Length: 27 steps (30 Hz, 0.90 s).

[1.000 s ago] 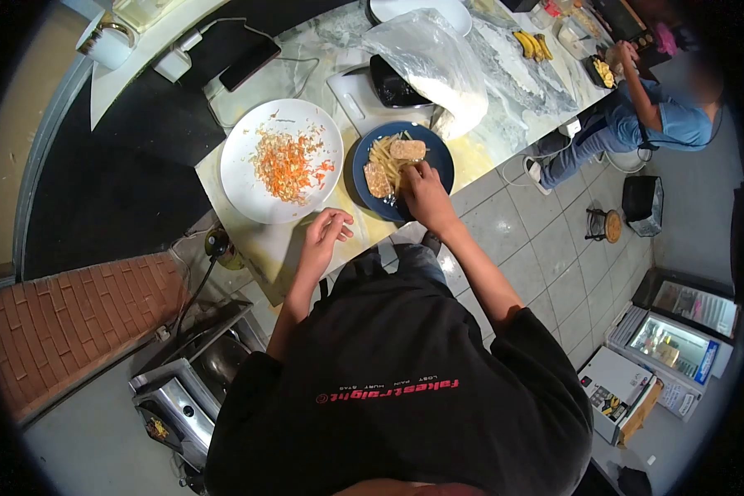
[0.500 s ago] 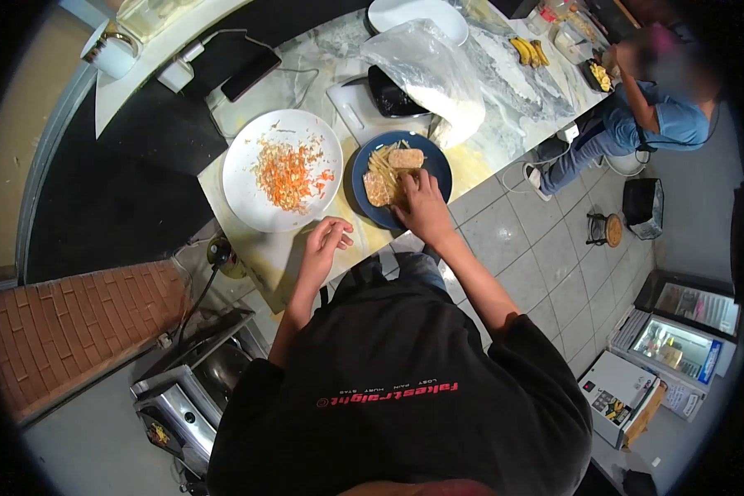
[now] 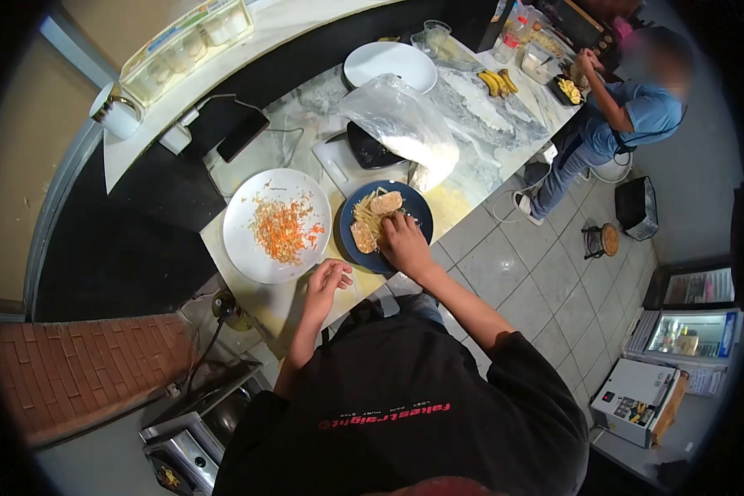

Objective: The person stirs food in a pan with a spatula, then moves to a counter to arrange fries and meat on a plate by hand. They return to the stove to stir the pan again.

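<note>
Head view: at left, a white plate [image 3: 235, 229] holds orange and pale shreds [image 3: 283, 229]. Beside it, the left hand [image 3: 326, 283], half-curled, holds nothing. Next, a blue plate [image 3: 418, 219] bears pale strips [image 3: 369, 208] and two blocks [image 3: 386, 202]; the right hand [image 3: 406, 245], fingers bent, is down at them, its grip hidden.

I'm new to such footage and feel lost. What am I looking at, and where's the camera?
No machine here: a person works with two bare hands. The view comes from a camera worn on their head, looking forward and down, so their black shirt fills the bottom. On the counter are a white plate with orange and pale shreds, a blue plate with pale strips and two browned pieces, and a clear plastic bag. The right hand reaches into the blue plate; its fingertips are partly hidden, so its grip is unclear. The left hand, near the white plate, looks empty.
</note>
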Available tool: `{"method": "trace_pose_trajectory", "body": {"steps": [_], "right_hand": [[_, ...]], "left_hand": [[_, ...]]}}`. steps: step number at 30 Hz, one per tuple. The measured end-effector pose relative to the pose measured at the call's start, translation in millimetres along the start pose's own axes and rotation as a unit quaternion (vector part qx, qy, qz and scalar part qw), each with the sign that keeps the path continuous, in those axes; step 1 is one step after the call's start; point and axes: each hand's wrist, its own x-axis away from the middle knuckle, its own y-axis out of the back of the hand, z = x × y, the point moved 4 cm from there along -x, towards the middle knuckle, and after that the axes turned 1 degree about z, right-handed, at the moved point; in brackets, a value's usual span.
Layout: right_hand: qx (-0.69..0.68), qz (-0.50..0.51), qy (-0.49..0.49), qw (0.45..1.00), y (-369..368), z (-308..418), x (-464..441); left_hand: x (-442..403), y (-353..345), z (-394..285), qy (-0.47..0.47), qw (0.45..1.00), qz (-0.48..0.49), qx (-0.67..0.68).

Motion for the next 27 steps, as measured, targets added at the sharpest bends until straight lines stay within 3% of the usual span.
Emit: {"method": "trace_pose_trajectory", "body": {"steps": [5, 8, 13, 17, 27], "right_hand": [[0.005, 0.007, 0.012, 1.000, 10, 1, 3], [0.029, -0.039, 0.043, 0.998, 16, 3, 3], [0.027, 0.029, 0.048, 0.998, 7, 0, -1], [0.028, 0.013, 0.073, 0.997, -4, -2, -5], [-0.003, 0.089, 0.081, 0.993, 1, -7, -6]], "left_hand": [[0, -4, -8, -0.004, 1.000, 0.005, -0.012], [0, -7, -12, -0.005, 1.000, 0.009, -0.006], [1, -10, -11, -0.006, 1.000, 0.006, -0.004], [4, -7, 2, 0.007, 1.000, -0.001, 0.009], [18, 1, 21, 0.030, 0.999, -0.027, 0.016]]}}
